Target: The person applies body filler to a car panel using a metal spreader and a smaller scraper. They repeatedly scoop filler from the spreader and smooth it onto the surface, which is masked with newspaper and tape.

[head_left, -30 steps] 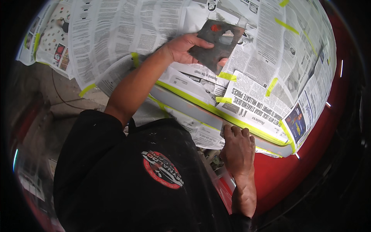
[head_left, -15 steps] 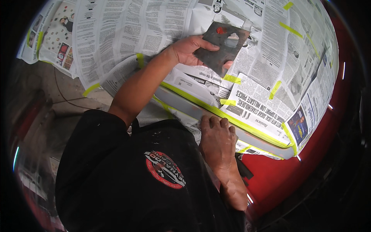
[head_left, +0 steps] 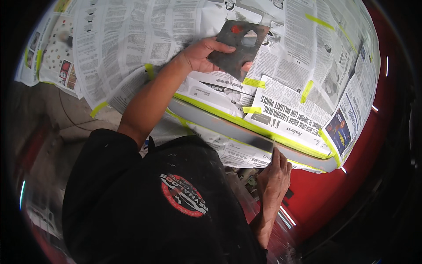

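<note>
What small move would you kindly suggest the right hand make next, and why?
Perhaps a light stroke along the grey strip: the right hand is at its edge, brownish marks show there, and the left hand holds the dark plate.

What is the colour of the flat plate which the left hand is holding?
The plate is dark grey, best seen in the head view.

The head-worn fisheye looks down closely onto the grey strip [head_left: 220, 125].
</note>
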The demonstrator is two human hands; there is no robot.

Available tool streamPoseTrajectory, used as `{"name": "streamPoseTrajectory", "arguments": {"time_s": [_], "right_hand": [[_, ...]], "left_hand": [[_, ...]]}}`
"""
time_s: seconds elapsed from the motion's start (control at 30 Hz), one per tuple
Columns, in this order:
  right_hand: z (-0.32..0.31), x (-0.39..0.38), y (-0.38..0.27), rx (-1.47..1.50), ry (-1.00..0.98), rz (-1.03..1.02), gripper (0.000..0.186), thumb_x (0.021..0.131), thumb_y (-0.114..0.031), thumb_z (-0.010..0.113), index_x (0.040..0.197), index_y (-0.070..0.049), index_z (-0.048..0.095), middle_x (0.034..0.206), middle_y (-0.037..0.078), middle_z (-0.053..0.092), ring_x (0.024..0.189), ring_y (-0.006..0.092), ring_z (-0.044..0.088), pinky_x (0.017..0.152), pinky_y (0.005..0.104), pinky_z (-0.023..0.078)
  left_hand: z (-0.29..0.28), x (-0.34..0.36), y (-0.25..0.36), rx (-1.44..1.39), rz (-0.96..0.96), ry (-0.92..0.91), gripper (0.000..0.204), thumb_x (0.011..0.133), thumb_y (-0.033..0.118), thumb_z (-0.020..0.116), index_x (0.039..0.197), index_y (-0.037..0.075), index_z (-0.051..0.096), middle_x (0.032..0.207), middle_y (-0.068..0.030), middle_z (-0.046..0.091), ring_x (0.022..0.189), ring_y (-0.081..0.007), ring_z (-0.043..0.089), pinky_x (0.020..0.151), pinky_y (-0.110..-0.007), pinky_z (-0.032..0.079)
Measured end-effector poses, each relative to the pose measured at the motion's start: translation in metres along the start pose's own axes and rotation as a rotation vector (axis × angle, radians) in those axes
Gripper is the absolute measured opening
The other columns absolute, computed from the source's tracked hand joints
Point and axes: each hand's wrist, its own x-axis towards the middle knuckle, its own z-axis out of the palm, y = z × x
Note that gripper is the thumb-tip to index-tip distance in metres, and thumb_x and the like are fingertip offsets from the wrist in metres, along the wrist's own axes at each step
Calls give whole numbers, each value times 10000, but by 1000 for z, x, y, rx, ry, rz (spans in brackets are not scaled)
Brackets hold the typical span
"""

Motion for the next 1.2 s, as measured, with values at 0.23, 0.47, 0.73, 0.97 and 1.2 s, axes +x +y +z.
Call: {"name": "streamPoseTrajectory", "arguments": {"time_s": [0.23,0.47,0.73,0.97,1.2], "right_hand": [[17,-5,-12,-71,10,10,610,752,-21,597,1352,-38,488,1197,129,592,1049,348,570,865,491,491],[27,-3,-48,-92,-25,-209,440,822,-101,575,1249,-1,556,1170,137,583,1044,304,559,827,467,468],[38,10,-96,97,-155,-441,512,732,-35,634,1238,-21,553,1165,136,598,1027,327,579,818,467,491],[-4,-3,-20,519,-44,-171,493,764,30,564,1256,12,583,1114,200,642,977,375,600,829,459,504],[23,-29,35,91,214,86,572,754,28,572,1324,13,529,1176,166,581,974,355,559,844,448,482]], "left_hand": [[-4,2,-2,23,46,30,523,906,27,582,1395,24,396,1315,-164,537,1216,-302,567,1033,-503,482],[2,2,1,-13,16,-38,515,910,28,569,1396,21,397,1330,-174,530,1222,-322,561,1048,-507,472],[-1,2,0,-19,2,-6,518,907,26,570,1398,41,405,1330,-171,530,1231,-323,553,1054,-505,466],[3,-5,-4,-15,90,67,511,915,25,547,1396,-29,382,1353,-226,507,1217,-338,559,1051,-466,469],[-2,3,0,-58,13,36,512,909,27,559,1387,-31,383,1339,-230,517,1224,-339,556,1037,-448,490]]}}
